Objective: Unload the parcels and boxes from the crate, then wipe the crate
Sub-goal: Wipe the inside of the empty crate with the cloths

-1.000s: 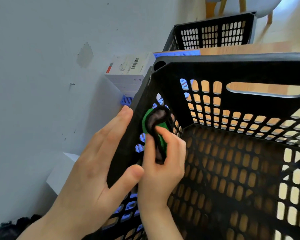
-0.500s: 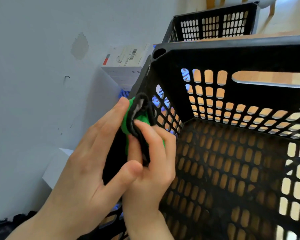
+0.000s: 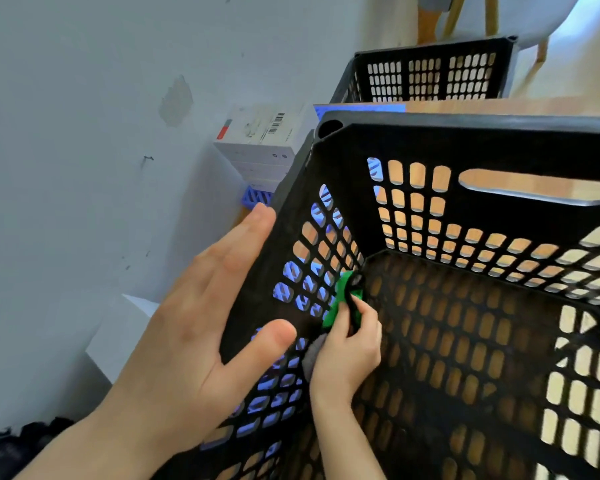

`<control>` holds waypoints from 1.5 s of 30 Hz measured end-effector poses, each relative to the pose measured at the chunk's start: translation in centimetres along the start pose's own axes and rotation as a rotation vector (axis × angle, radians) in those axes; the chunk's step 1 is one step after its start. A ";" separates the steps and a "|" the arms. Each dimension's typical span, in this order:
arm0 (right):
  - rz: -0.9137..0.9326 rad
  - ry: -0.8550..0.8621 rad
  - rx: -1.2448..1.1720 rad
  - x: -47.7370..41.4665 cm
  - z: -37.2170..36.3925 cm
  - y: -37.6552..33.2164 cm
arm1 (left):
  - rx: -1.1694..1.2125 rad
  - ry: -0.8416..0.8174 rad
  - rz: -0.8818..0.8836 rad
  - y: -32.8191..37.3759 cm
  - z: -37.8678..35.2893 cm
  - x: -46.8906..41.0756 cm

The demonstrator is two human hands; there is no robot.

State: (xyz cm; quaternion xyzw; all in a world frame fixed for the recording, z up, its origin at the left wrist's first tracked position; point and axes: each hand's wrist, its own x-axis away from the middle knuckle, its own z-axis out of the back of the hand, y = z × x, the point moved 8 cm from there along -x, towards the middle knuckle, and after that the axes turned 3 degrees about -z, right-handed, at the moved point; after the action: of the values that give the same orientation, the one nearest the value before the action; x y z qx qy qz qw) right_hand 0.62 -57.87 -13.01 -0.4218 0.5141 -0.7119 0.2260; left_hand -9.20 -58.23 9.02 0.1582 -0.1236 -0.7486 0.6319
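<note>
A black perforated crate (image 3: pixel 465 140) fills the right of the head view, with nothing inside it but my hand and a cloth. My left hand (image 3: pixel 201 327) grips the crate's left wall from outside, fingers flat along the wall and thumb hooked over its rim. My right hand (image 3: pixel 347 348) is inside the crate, low against the left wall near the floor corner. It pinches a green and black cloth (image 3: pixel 343 296) and presses it to the wall.
Stacked white boxes (image 3: pixel 257 143) stand on a blue crate (image 3: pixel 253 197) against the grey wall behind the left corner. Another white box (image 3: pixel 118 337) lies lower left. A second black crate (image 3: pixel 430 74) sits farther back on the wooden floor, by chair legs (image 3: pixel 458 15).
My right hand has slid the cloth down the left wall, from up by the rim to near the crate floor. My left hand keeps its grip on the wall.
</note>
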 end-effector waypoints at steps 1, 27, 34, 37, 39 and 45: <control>0.016 -0.002 -0.076 0.7 0.1 -2.0 | -0.002 0.002 -0.004 0.0 0.0 0.0; 0.413 -0.219 0.169 -3.8 0.9 -13.0 | -0.137 0.047 -0.010 -0.3 0.0 0.3; 1.240 -0.289 0.524 -1.4 3.0 -20.7 | -0.113 0.120 0.042 -0.3 0.7 -0.6; 1.573 -0.291 0.559 0.2 3.3 -23.8 | -0.024 0.200 0.042 0.3 1.4 -2.1; 1.733 -0.285 0.647 0.4 2.2 -24.7 | -0.006 0.201 0.021 0.3 1.1 -2.8; 1.966 -0.366 0.976 -1.7 -2.0 -21.9 | 0.101 0.181 0.003 -0.2 0.8 -2.6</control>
State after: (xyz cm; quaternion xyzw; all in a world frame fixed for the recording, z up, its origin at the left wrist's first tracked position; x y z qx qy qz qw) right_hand 2.36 -47.42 6.30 0.2048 0.2483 -0.2757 0.9058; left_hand -9.31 -55.61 9.84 0.2566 -0.1040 -0.7231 0.6328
